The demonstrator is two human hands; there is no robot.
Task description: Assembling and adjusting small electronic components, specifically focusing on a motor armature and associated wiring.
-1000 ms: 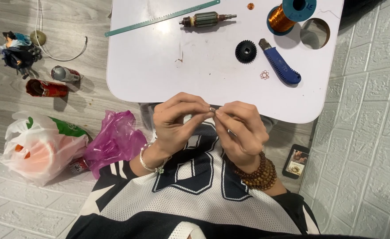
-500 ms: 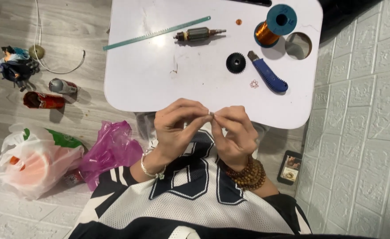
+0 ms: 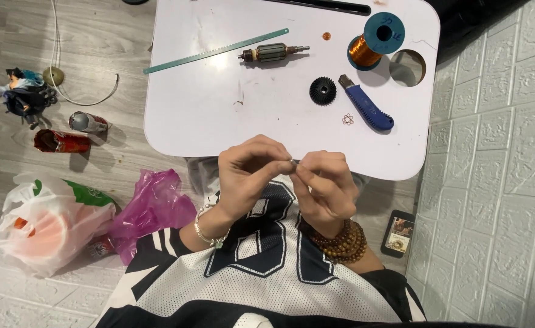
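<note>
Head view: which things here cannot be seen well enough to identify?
- Item pinched between left hand and right hand: too small, covered by fingertips.
- Wire loop on the table: too small.
- Black bar: cut by top edge.
- White bag: contents blurred through the plastic.

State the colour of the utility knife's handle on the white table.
Blue: the utility knife lies near the copper wire spool, seen in the head view.

Near the frame's centre, the left hand (image 3: 249, 173) and right hand (image 3: 326, 188) meet fingertip to fingertip, fingers curled and pinched together. Both wrists angle down toward the lower middle, forearms converging upward.
</note>
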